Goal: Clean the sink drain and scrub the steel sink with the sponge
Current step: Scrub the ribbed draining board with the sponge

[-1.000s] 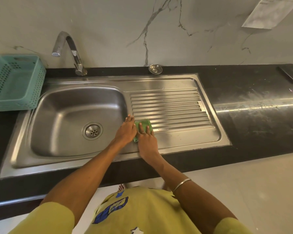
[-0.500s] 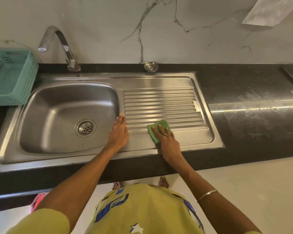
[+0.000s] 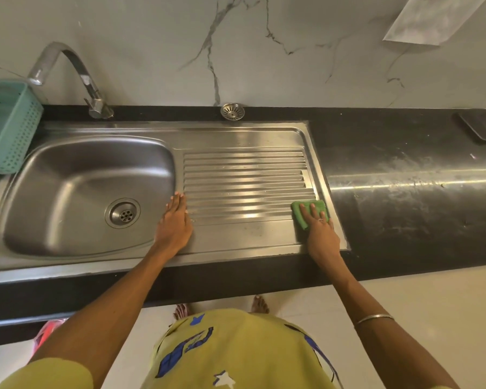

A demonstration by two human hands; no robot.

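Observation:
The steel sink (image 3: 244, 136) has a basin on the left with the drain (image 3: 123, 213) in its floor, and a ribbed drainboard on the right. My right hand (image 3: 319, 227) presses flat, fingers straight, on the green sponge (image 3: 299, 213) at the drainboard's near right corner. My left hand (image 3: 176, 220) rests flat on the steel strip between basin and drainboard, holding nothing. A loose drain strainer (image 3: 232, 111) leans at the wall behind the sink.
A curved tap (image 3: 76, 71) stands at the back left. A teal plastic basket (image 3: 6, 127) sits left of the basin. Black counter (image 3: 404, 192) runs to the right, with a dark flat object (image 3: 477, 126) at its far end.
My right hand has slid the sponge rightward along the near edge of the drainboard to its right corner. My left hand has stayed beside the basin rim.

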